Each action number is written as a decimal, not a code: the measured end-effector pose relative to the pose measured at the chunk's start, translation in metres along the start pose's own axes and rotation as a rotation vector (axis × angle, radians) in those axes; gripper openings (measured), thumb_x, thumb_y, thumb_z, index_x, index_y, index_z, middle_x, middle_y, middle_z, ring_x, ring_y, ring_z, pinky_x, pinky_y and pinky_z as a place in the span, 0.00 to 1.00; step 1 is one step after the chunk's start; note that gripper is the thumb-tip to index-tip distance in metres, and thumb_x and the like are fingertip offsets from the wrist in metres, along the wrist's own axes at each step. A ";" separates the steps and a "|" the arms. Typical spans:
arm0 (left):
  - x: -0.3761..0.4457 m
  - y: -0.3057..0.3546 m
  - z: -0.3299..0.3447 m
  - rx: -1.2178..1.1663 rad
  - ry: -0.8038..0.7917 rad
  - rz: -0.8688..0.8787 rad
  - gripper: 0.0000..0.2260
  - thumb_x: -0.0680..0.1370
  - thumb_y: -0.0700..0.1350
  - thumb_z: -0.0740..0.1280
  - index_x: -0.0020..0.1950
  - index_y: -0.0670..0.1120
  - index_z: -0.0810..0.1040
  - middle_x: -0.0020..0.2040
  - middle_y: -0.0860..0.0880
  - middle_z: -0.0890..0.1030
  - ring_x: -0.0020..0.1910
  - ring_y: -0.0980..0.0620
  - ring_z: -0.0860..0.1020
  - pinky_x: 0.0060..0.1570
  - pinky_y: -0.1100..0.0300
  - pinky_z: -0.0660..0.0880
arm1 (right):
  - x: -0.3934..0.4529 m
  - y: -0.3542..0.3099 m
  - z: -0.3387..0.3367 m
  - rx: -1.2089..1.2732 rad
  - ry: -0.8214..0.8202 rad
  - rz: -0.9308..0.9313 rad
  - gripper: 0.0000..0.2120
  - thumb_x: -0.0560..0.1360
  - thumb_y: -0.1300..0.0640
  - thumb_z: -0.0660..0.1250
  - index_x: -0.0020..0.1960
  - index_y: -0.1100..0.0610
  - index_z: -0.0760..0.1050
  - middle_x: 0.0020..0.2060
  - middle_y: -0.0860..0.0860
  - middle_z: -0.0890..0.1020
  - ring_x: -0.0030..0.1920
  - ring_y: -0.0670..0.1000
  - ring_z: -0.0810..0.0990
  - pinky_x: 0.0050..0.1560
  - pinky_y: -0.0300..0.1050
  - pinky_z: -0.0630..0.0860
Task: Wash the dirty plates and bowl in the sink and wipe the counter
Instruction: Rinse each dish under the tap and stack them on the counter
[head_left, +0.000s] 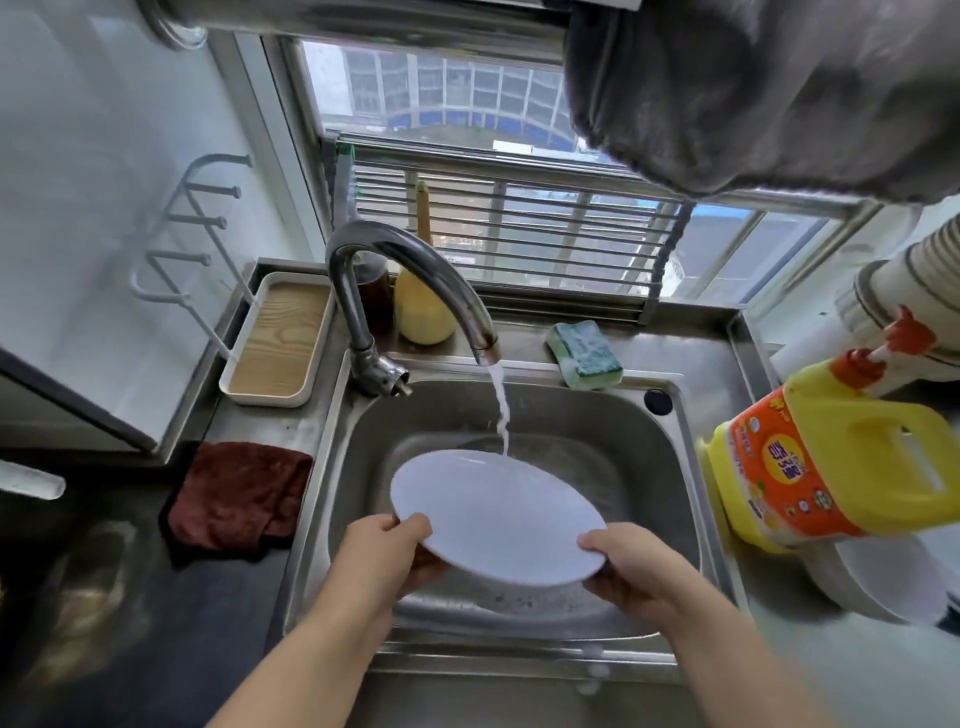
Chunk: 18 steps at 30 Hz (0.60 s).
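holding the white plate (496, 514) tilted over the sink (670, 467), you have open basin all round it — faucet (410, 275) stream lands on its far rim. sponge (584, 353) sits behind, detergent bottle (826, 457) right, red cloth (239, 496) left. your left hand (387, 556) and right hand (631, 566) each pinch the near rim.

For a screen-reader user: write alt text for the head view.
Two bare hands, left hand and right hand, hold a round white plate tilted under running water from a curved steel tap over a stainless steel sink; a green sponge sits behind.
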<state>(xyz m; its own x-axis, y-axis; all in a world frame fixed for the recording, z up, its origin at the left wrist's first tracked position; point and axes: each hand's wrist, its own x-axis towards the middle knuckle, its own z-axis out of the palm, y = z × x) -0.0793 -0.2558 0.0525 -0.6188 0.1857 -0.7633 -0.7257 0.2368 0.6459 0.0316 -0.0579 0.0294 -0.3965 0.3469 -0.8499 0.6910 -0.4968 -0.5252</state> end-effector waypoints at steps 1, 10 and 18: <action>0.001 -0.004 0.003 -0.006 -0.018 -0.037 0.05 0.78 0.34 0.63 0.47 0.34 0.77 0.43 0.39 0.83 0.39 0.47 0.82 0.32 0.60 0.80 | -0.005 -0.004 -0.007 -0.042 0.009 -0.034 0.05 0.78 0.68 0.58 0.50 0.67 0.72 0.37 0.58 0.77 0.35 0.51 0.77 0.26 0.39 0.75; 0.018 -0.025 0.052 -0.080 -0.205 -0.249 0.10 0.81 0.31 0.55 0.51 0.34 0.76 0.40 0.37 0.84 0.37 0.44 0.83 0.29 0.57 0.80 | -0.031 -0.013 -0.045 -0.527 0.365 -0.471 0.06 0.79 0.55 0.61 0.56 0.52 0.67 0.47 0.48 0.76 0.48 0.49 0.77 0.49 0.48 0.80; 0.047 -0.007 0.076 -0.122 -0.175 -0.018 0.17 0.75 0.24 0.56 0.60 0.39 0.69 0.44 0.41 0.79 0.38 0.45 0.78 0.35 0.54 0.79 | -0.012 0.001 -0.044 -0.189 0.334 -0.626 0.13 0.79 0.52 0.61 0.63 0.44 0.65 0.50 0.43 0.76 0.54 0.49 0.74 0.54 0.46 0.74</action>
<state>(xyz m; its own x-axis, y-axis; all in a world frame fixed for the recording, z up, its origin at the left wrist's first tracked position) -0.0808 -0.1763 0.0115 -0.5513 0.3477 -0.7584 -0.7739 0.1266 0.6206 0.0642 -0.0274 0.0410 -0.5667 0.7598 -0.3188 0.4995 0.0092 -0.8662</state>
